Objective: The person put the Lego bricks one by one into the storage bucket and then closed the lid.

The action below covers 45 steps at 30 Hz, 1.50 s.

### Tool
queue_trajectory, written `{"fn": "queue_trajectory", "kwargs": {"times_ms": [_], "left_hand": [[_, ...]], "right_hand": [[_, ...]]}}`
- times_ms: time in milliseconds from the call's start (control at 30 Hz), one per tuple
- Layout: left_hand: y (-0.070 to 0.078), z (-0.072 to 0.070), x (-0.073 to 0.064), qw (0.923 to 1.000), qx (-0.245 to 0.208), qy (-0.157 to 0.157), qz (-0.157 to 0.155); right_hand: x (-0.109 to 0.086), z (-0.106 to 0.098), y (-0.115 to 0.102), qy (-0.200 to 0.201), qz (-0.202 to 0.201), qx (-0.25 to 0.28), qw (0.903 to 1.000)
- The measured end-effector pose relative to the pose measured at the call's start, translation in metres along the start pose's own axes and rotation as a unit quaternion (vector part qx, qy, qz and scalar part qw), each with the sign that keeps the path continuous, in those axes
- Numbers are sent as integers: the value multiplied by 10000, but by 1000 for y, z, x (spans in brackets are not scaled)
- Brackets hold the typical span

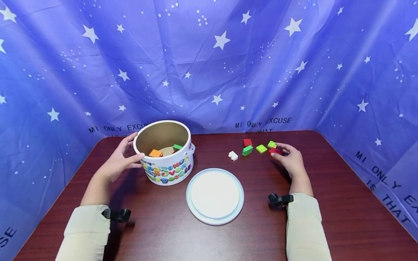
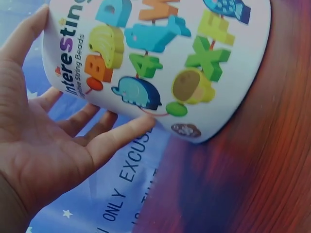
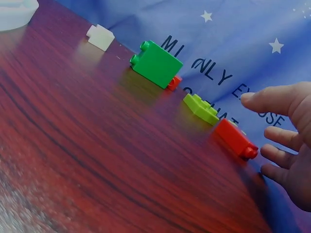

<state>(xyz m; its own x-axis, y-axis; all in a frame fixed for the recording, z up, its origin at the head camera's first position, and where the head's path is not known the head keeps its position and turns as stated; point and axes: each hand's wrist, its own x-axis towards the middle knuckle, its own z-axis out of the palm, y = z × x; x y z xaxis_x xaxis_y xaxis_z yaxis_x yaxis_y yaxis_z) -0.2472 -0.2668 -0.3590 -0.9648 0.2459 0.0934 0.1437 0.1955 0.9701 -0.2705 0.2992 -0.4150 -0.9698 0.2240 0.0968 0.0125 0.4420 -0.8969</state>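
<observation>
My left hand [image 1: 114, 163] rests against the left side of a white bucket [image 1: 168, 170] printed with colourful letters and animals. Its fingers are spread and mostly straight in the left wrist view, touching the bucket wall. Inside the bucket lie an orange block [image 1: 155, 153] and a green block [image 1: 177, 147]. Beyond a small gap from a red toy brick [image 3: 235, 139], my right hand [image 3: 296, 141] holds its thumb and fingers apart, with nothing between them. Next to that brick are two lime green bricks [image 1: 261, 149], partly hidden in the right wrist view.
A round white lid [image 1: 214, 195] lies on the dark wood table [image 1: 163, 232] in front of the bucket. To the left of the lime bricks are a green brick [image 1: 247, 150], another red brick [image 1: 247, 142] and a white brick [image 1: 233, 156]. A starry blue curtain [image 1: 202, 65] hangs behind.
</observation>
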Motion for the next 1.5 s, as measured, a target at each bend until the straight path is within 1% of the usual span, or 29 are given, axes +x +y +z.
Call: {"fn": "queue_trajectory", "kwargs": {"times_ms": [133,267,367,467,600,733,933,1067,1200,1300,1367,1500], "left_hand": [[-2,5,-3,9998,30,162,111],[-1,8,-6,9994,56,290,159],[0,10,-7,9991,109,376,163],[1,11,-8,9988,160,436,173],[1,13,-8,9988,128,443,166],[1,15,-5,9989,113,418,196],[-1,17,0,9988,78,371,301],[-1,17,1,9988,69,390,287],[-1,18,2,9988,35,429,240],[-3,18,3,9987,0,467,189],[-3,18,3,9987,-20,492,164],[-2,17,3,9985,26,531,127]], "right_hand": [[0,1,6,-59,56,-112,9999],[3,4,10,-42,-62,-599,9982],[5,6,13,-11,-184,-998,9948],[5,7,13,28,-244,-1272,9916],[6,8,14,62,-297,-1626,9862],[7,7,14,100,-482,-1887,9808],[7,7,13,238,-596,-2063,9764],[7,8,12,347,-633,-1955,9780],[7,10,6,507,-642,-1619,9834],[6,13,-2,594,-649,-1233,9885],[5,16,-9,620,-668,-876,9920],[4,23,-24,585,-831,-237,9945]]}}
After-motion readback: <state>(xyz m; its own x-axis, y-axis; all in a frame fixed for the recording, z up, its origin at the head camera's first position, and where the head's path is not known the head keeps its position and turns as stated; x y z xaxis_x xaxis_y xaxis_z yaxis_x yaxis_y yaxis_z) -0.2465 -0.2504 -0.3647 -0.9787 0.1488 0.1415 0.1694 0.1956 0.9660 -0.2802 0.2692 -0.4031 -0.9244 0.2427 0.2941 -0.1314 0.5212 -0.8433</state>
